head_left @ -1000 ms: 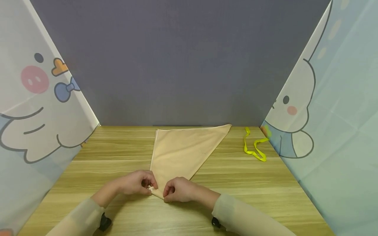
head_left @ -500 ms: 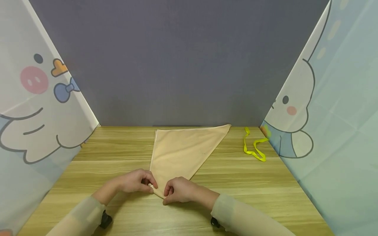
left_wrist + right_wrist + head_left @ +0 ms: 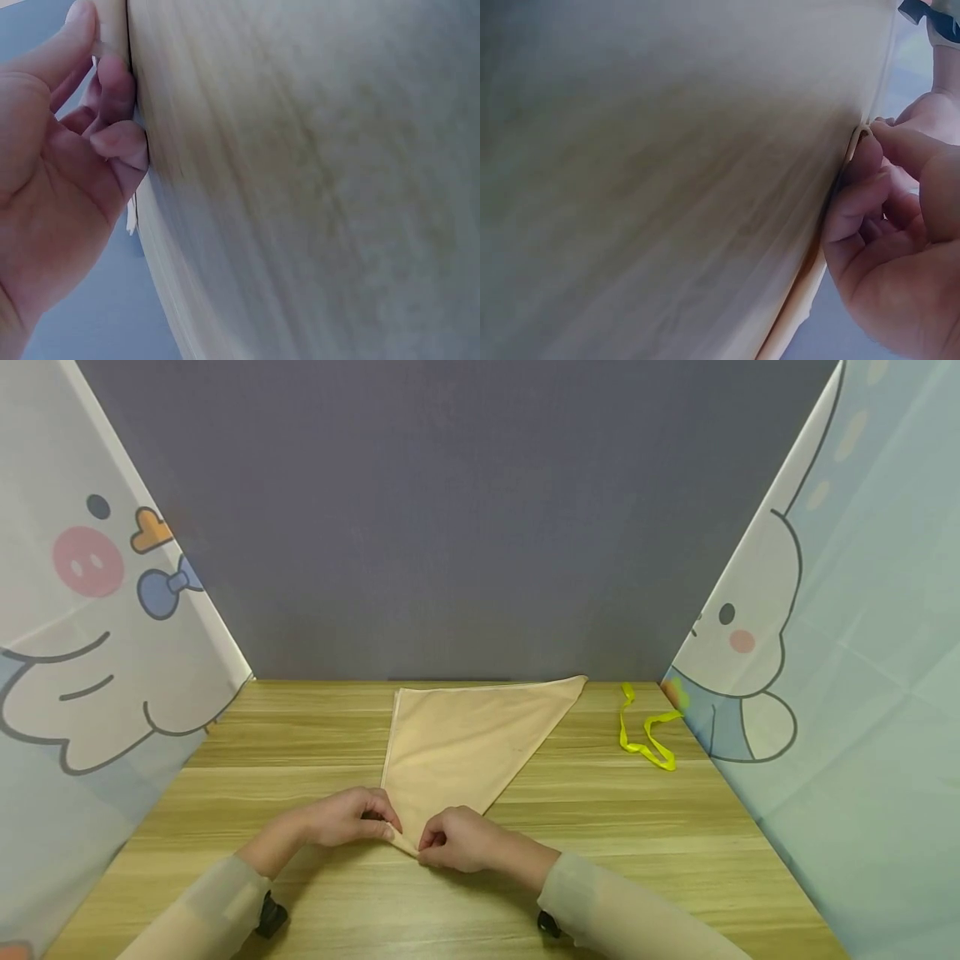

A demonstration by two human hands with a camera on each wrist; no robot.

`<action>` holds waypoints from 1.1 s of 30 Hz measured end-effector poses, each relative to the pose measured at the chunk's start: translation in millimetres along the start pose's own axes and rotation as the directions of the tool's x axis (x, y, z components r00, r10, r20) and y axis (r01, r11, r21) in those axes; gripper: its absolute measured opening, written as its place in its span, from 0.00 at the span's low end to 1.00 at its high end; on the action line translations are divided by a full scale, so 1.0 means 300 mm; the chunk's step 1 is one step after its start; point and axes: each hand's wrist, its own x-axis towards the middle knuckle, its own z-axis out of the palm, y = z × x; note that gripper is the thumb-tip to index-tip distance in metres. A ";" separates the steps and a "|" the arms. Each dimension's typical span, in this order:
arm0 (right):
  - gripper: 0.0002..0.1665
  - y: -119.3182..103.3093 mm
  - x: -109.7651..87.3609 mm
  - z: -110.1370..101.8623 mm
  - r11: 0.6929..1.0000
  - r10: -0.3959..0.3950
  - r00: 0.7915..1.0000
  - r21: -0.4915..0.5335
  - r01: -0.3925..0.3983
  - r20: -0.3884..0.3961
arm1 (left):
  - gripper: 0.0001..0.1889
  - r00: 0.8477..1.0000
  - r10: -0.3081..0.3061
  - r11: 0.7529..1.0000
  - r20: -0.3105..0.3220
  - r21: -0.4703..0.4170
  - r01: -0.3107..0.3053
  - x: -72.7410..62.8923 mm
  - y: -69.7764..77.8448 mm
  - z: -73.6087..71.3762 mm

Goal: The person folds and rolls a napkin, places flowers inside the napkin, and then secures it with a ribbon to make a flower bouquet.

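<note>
A peach-coloured cloth (image 3: 465, 743), roughly triangular, lies flat on the wooden table, its far right corner tapering to a point. Its near corner is turned up into a narrow roll (image 3: 403, 843). My left hand (image 3: 347, 817) pinches the left end of this roll between thumb and fingers. At the right end, the thumb and fingers of my right hand (image 3: 461, 839) pinch the roll too. In the left wrist view the thumb (image 3: 79, 22) presses on the cloth. The right wrist view shows a cloth edge between the thumb and forefinger of the right hand (image 3: 889, 225).
A crumpled yellow ribbon (image 3: 637, 748) lies at the back right of the table (image 3: 637, 852). A grey panel (image 3: 465, 527) stands behind the table. Printed cartoon sheets (image 3: 112, 635) rise along both sides.
Both hands have shifted slightly away from the near edge of the table, turning the cloth's near edge with them. The pale tip seen earlier by the left fingers no longer shows.
</note>
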 end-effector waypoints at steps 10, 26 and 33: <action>0.06 -0.003 -0.010 -0.015 0.992 0.077 0.996 0.101 -0.080 0.033 | 0.08 0.996 -0.036 0.999 -0.081 0.035 0.039 0.032 -0.001 0.013; 0.11 0.005 -0.004 -0.020 0.966 0.119 0.990 0.220 -0.133 0.073 | 0.10 0.982 -0.102 0.995 -0.158 -0.028 0.099 0.068 0.019 0.032; 0.10 0.007 -0.004 -0.017 0.966 0.117 0.991 0.225 -0.129 0.067 | 0.03 0.991 0.049 0.998 -0.121 0.038 -0.045 0.058 0.012 0.031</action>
